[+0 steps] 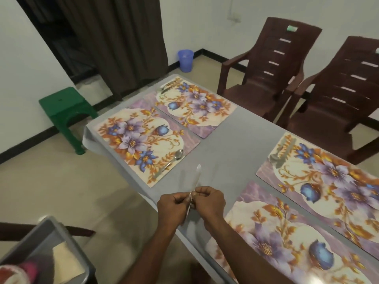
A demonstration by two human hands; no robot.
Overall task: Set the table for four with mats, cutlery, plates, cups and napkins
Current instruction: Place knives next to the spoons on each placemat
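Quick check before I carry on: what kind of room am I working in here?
Most likely a home dining room: a table laid with four floral placemats, brown plastic armchairs drawn up along its far side, and a curtained doorway in a plain white wall.

Home dining room: table (235, 128), chairs (272, 64)

Both hands, left (174, 203) and right (209, 201), pinch what appears to be blurred cutlery (198, 175) above a bench (235, 140) laid with four floral mats (143, 142).
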